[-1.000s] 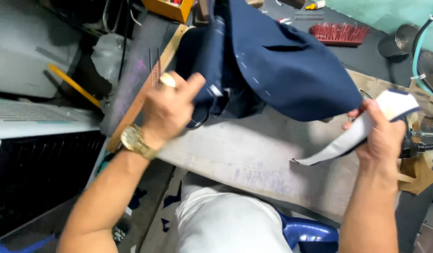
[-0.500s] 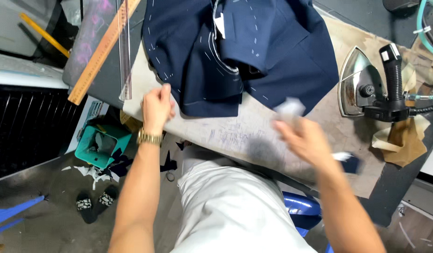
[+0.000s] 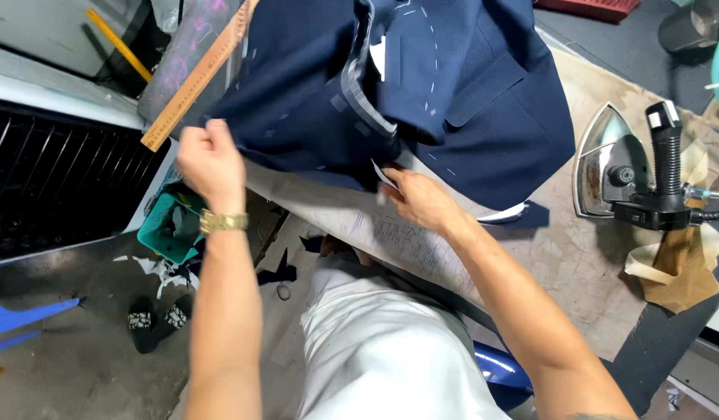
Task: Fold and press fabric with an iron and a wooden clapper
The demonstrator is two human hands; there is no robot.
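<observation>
Navy jacket point(image 3: 422, 93) is now spread on the worktable point(image 3: 577, 257), its near edge pinched by the left hand point(image 3: 212, 159), while the right hand point(image 3: 418, 198), emptied of the white strip, presses loosely spread fingers at its hem.

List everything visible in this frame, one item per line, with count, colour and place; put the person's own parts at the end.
jacket: one, navy with white basting stitches, spread on the worktable, top centre.
worktable: one, stained beige cover, centre to right.
wooden ruler: one, tan, lying diagonally at the table's left edge.
iron: one, silver plate with black handle, standing on the table at right.
scorched cloth: one, tan and brown, below the iron.
bin: one, teal, on the floor at left.
sandals: one pair, black, on the floor, lower left.
fabric scraps: several, navy and white, on the floor under the table.
left hand: one, gold watch on the wrist, gripping the jacket's left edge.
right hand: one, at the jacket's lower hem.
</observation>
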